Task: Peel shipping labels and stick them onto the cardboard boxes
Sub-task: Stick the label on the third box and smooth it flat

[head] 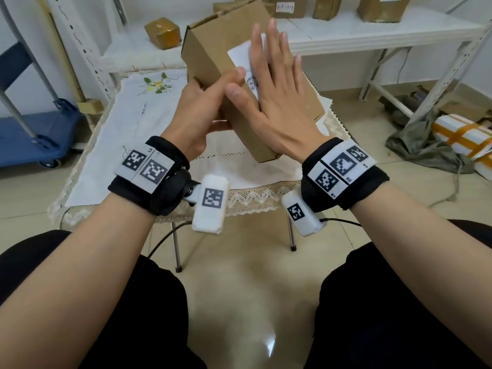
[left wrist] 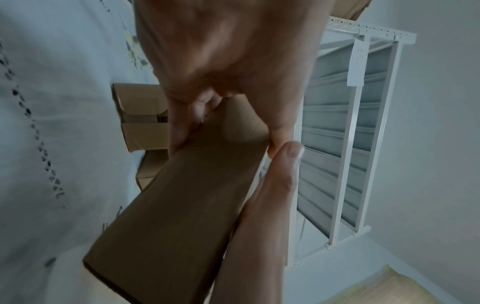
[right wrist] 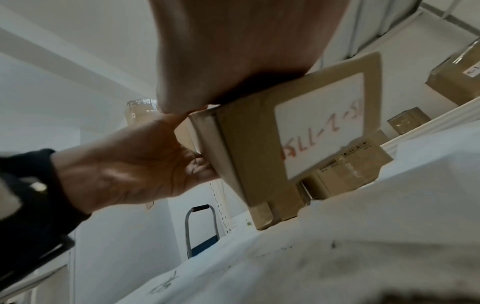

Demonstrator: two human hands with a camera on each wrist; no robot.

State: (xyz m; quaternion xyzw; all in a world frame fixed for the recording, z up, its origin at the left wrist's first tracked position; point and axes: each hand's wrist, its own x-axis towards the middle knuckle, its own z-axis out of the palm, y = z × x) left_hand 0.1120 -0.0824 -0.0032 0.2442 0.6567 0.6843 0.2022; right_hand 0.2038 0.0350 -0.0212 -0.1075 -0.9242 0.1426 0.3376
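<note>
A long brown cardboard box (head: pixel 210 49) is held tilted above the small table. My left hand (head: pixel 202 107) grips its near left side, fingers under it and thumb on top. A white shipping label (head: pixel 239 55) with a small printed code lies on the box's upper face. My right hand (head: pixel 277 83) lies flat on that label with straight, spread fingers. The left wrist view shows my left fingers (left wrist: pixel 179 131) curled round the box (left wrist: pixel 182 205). In the right wrist view, a cardboard face (right wrist: pixel 246 154) below my palm carries a white label (right wrist: pixel 319 127) with red handwriting.
The table (head: pixel 127 123) has a white embroidered cloth; more cardboard (head: pixel 314 102) lies behind the held box. A white shelf (head: pixel 372 30) at the back carries several taped boxes (head: pixel 162 33). A blue cart (head: pixel 34 134) stands left. A taped white parcel (head: pixel 463 137) lies on the floor, right.
</note>
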